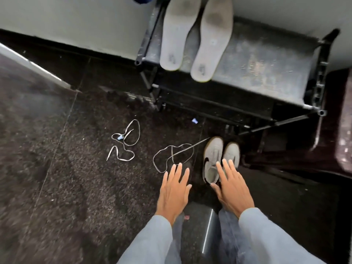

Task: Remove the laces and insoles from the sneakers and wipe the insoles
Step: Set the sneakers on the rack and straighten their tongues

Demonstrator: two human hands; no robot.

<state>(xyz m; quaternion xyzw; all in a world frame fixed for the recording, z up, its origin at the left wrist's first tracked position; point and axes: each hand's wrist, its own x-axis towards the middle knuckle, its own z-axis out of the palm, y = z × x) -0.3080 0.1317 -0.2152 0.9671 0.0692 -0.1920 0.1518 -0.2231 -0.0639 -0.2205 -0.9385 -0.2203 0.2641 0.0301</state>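
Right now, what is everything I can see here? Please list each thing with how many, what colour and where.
Pale grey foam insoles: two, dirt-stained, side by side on top of the rack.
Black metal-framed shoe rack: one, dusty grey top, against the wall.
Grey suede sneakers: two, gum-soled, unlaced, on the floor below the rack.
Flat white laces: two, loose on the floor, one left, one beside the sneakers.
Dark speckled stone floor: one, throughout.
Small blue scrap: one, near the rack's foot.
Left hand: open, above the floor.
Right hand: open, over the sneakers.
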